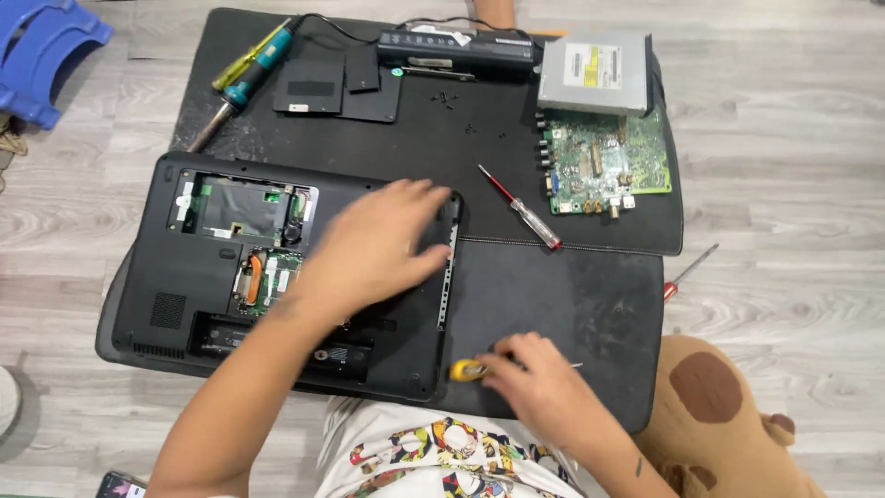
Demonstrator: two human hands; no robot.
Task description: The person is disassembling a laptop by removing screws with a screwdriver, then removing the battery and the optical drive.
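A black laptop (184, 277) lies upside down on a black mat (553, 295), its bottom covers off and its boards exposed. My left hand (373, 249) rests flat on the laptop's right half, fingers spread toward the side edge. My right hand (539, 378) lies on the mat near the front edge, fingers curled on a yellow-handled screwdriver (466, 371) whose tip pokes out to the right.
A red-handled screwdriver (521, 207) lies mid-mat. At the back sit a green circuit board (608, 166), a silver optical drive (595, 74), a black battery (456, 46), removed covers (336, 88), loose screws (447, 97) and a soldering iron (244, 83). A brown plush toy (719, 415) sits front right.
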